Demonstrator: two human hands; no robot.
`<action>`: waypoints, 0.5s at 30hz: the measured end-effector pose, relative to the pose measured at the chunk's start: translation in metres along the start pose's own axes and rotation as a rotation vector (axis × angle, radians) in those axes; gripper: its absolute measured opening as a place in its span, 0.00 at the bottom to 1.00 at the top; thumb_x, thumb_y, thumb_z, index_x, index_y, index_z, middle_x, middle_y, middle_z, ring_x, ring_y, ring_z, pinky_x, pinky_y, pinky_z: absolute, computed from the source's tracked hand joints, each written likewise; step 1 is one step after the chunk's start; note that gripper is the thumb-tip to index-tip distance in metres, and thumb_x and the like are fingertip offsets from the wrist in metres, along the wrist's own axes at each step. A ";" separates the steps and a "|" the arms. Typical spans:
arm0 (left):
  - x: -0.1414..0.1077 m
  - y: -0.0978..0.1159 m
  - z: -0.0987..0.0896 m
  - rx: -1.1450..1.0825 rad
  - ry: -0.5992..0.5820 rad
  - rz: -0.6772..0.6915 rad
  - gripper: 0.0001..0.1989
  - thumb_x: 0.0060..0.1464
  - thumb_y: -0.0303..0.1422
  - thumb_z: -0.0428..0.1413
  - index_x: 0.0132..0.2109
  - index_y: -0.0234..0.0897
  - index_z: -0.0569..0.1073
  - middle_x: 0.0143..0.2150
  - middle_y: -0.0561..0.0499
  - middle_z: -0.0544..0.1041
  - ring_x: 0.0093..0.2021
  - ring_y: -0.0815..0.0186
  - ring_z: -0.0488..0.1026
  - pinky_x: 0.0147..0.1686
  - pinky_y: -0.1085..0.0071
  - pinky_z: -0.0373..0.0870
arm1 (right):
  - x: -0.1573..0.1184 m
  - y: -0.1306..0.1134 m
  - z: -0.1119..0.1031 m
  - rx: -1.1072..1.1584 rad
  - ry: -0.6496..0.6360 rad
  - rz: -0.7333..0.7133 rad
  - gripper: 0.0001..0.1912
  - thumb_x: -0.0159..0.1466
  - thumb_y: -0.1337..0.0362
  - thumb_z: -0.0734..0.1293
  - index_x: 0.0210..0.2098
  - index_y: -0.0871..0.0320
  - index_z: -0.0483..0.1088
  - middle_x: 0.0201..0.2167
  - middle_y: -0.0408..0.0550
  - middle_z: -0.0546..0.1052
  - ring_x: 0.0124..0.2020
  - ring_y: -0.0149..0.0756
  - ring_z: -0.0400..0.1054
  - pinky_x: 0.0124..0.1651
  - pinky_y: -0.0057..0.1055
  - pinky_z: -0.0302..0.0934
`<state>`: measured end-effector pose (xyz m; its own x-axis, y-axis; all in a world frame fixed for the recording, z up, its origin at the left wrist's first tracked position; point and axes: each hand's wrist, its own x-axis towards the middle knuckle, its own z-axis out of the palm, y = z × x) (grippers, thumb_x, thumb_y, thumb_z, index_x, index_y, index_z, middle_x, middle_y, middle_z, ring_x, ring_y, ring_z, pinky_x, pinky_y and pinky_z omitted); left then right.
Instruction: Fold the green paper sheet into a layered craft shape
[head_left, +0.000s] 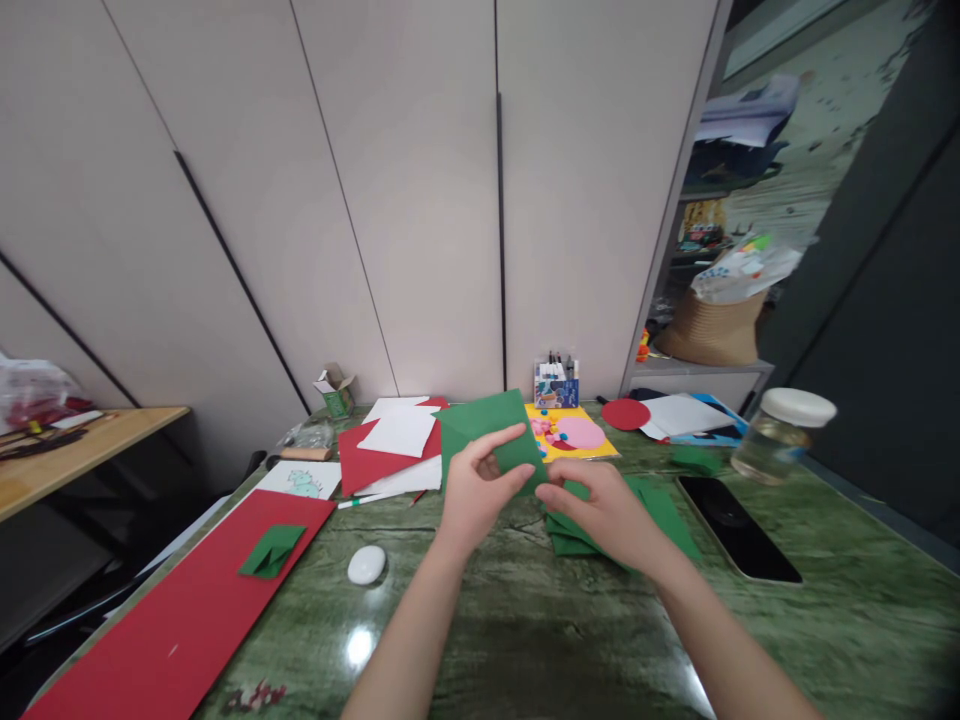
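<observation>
- Head view, left hand: holding square green paper sheet between thumb and fingers, raised above green marbled worktop.
- Head view, right hand: thumb and index finger nearly together at lower right corner of sheet; impossible to tell pinch from mere nearness.
- Head view, progress: judged early on held sheet, mostly flat. Judged already shaped: small folded green paper piece, lying on long red paper strip at left.
- Head view, remaining: judged still to be handled, at least in part, layered green paper pieces under and beside right hand.
- Head view, limits: rear face of held sheet hidden; layered pieces partly covered by right hand, count and folding uncertain; red strip cut off at lower left; both forearms cut off at bottom edge.
</observation>
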<state>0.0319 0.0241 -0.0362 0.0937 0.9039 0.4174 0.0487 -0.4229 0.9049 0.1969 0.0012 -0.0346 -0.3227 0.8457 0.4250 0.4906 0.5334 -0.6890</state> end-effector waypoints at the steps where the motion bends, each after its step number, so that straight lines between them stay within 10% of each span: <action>1: 0.000 0.000 0.000 -0.018 0.016 -0.009 0.21 0.42 0.28 0.62 0.48 0.41 0.75 0.42 0.49 0.76 0.38 0.64 0.70 0.33 0.74 0.66 | 0.000 -0.001 -0.001 -0.006 -0.012 -0.015 0.16 0.64 0.59 0.60 0.22 0.58 0.65 0.21 0.40 0.70 0.26 0.30 0.62 0.30 0.26 0.52; 15: -0.004 0.000 0.013 -0.447 0.030 -0.058 0.29 0.40 0.27 0.64 0.53 0.36 0.70 0.50 0.44 0.74 0.49 0.57 0.71 0.46 0.66 0.70 | -0.001 -0.001 0.006 -0.040 0.068 -0.133 0.17 0.64 0.63 0.60 0.20 0.58 0.66 0.20 0.42 0.69 0.26 0.31 0.61 0.32 0.28 0.53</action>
<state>0.0441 0.0198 -0.0387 0.0740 0.9296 0.3611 -0.3823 -0.3080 0.8712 0.1917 -0.0001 -0.0375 -0.3315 0.7661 0.5507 0.4795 0.6395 -0.6010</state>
